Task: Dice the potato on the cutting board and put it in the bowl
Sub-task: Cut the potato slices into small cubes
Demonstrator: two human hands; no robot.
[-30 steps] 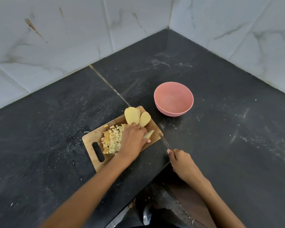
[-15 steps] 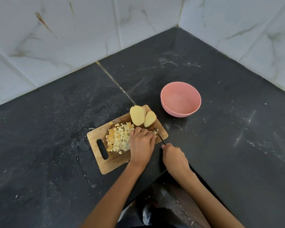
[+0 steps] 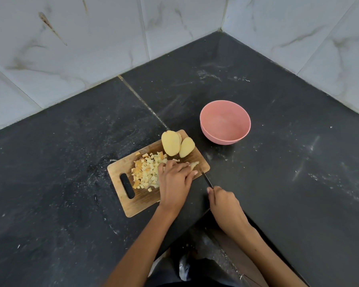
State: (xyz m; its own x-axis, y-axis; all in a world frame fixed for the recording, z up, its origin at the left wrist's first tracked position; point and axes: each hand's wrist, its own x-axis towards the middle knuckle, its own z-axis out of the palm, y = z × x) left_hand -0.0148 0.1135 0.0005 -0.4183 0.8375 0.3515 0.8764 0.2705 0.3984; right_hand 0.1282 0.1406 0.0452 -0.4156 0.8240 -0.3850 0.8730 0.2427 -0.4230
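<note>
My knife [image 3: 206, 178] has drawn back right off the potato strip [image 3: 193, 164] my left hand [image 3: 174, 179] pins with curled fingers, right hand [image 3: 223, 204] gripping its handle, so dicing continues.

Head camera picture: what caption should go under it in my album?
Left hand steadies a potato piece while the right hand slices with a knife.

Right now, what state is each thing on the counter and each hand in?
Pink bowl: upright, empty.
Cutting board: flat on counter.
Diced potato: piled on board.
Potato slices: uncut, at board's far end.
Left hand: holding down a potato piece.
Right hand: gripping knife.
</note>
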